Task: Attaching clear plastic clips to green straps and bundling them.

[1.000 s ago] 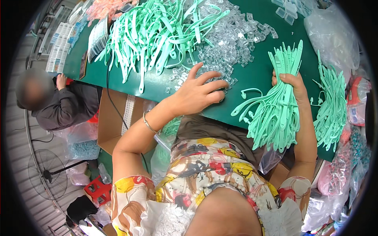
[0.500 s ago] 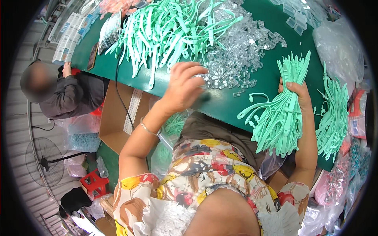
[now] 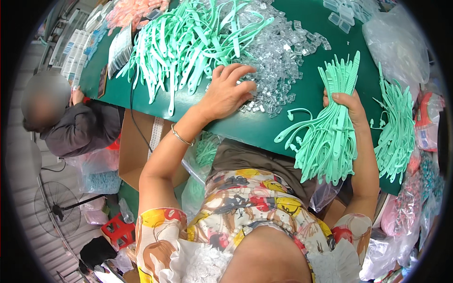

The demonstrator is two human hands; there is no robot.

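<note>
Fanning from the right hand (image 3: 347,103) — mint-green straps (image 3: 328,146), slender, ridged, glossy.

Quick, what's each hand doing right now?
Left hand: loosely curled at the clear plastic pieces; cannot tell if holding any.
Right hand: closed, holding a green strap bundle.

With our right hand (image 3: 355,107) we grip a bundle of mint-green straps (image 3: 328,146) around its upper part. We position our left hand (image 3: 231,92), fingers curled, at the near edge of a heap of clear plastic pieces (image 3: 278,59) on the green table (image 3: 264,135). Loose straps (image 3: 172,56) lie piled beyond it, leftward; a second strap bundle (image 3: 397,137) lies near the table's right edge.
</note>
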